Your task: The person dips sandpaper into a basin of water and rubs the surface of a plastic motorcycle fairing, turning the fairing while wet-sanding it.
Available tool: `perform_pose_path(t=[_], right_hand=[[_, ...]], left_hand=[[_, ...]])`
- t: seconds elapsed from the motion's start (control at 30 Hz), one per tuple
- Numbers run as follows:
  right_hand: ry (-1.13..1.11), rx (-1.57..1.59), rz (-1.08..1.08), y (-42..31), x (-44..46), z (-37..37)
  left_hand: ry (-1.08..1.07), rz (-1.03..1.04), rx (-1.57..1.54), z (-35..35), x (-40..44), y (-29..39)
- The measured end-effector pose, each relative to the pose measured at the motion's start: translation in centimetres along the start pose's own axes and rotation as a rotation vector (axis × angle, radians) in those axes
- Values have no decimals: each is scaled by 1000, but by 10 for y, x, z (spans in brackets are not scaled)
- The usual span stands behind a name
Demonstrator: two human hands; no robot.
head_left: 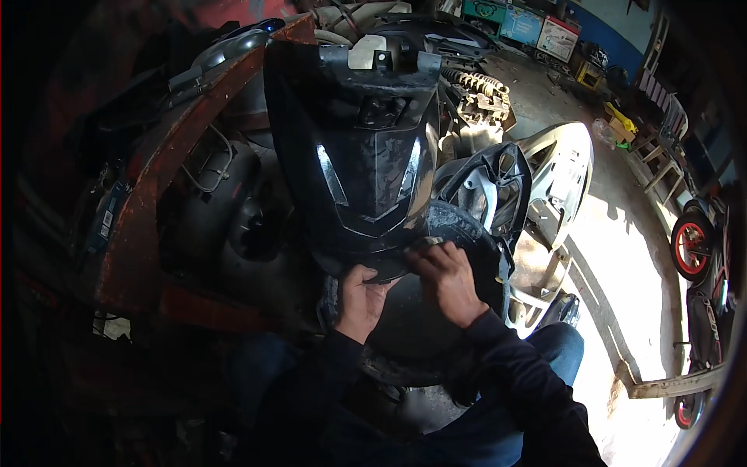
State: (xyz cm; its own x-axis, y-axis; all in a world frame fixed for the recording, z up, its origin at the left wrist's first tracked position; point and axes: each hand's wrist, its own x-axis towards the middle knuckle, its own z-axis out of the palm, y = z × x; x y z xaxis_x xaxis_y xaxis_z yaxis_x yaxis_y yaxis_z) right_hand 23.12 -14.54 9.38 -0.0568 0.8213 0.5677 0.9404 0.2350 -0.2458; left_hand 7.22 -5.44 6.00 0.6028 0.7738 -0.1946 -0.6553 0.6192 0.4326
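Note:
A black plastic scooter body panel (pixel 373 171) stands upright in front of me, with two light slanted strips on its face and dusty marks. My left hand (pixel 362 302) grips its lower edge, the thumb on the near face and the fingers beneath. At the panel's lower right edge, my right hand (pixel 447 279) has its fingers curled together, slightly blurred. Whatever lies between those fingertips is too small and dark to make out. Under both hands is a dark round tub (pixel 405 331), its rim partly hidden by the panel and my arms.
A rusty brown metal frame (pixel 144 187) rises at the left. To the right lie another black plastic part (pixel 517 183) and a pale fairing (pixel 572 167). A shock absorber spring (pixel 475 80) sits behind. A red-rimmed wheel (pixel 691 241) stands at the far right, beyond the sunlit floor (pixel 634 296).

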Motion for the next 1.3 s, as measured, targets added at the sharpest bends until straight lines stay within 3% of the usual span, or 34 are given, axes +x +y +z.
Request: perform_pose_path(t=[0.07,0.13,0.2,0.27,0.37,0.43,0.53,0.63,0.73,0.83,1.0,1.07,1.1,1.13,1.23,1.3], right_hand=[[-38,-157,214,12,-4,6],[-49,-175,201,8,-4,10],[59,-156,5,-13,-3,12],[33,-161,13,-6,-7,17],[-121,-210,273,8,-6,19],[-88,-192,186,-13,-11,30],[-70,-194,111,-8,-12,24],[-80,-97,316,7,-10,28],[-45,-106,157,-9,-18,36],[-93,-120,269,18,-12,28],[-24,-83,226,0,-19,37],[18,97,217,9,-8,28],[3,308,397,6,-9,22],[1,306,397,10,-9,23],[56,712,601,17,-6,19],[66,708,522,23,-13,29]], left_hand=[[6,15,23,3,-2,-1],[15,47,36,2,-1,-3],[36,51,41,-11,4,-10],[56,48,52,-8,3,-11],[69,22,26,-6,0,-20],[256,26,63,-14,8,-27],[147,-3,14,-20,6,-25],[128,6,-11,-9,6,-23],[132,62,47,-8,3,-25],[94,0,1,-13,4,-24],[146,22,59,-20,6,-26],[103,27,53,-11,6,-17],[96,41,77,-7,5,-14],[89,53,101,-1,4,-11],[54,76,77,-2,1,-7],[62,82,69,-6,4,-5]])
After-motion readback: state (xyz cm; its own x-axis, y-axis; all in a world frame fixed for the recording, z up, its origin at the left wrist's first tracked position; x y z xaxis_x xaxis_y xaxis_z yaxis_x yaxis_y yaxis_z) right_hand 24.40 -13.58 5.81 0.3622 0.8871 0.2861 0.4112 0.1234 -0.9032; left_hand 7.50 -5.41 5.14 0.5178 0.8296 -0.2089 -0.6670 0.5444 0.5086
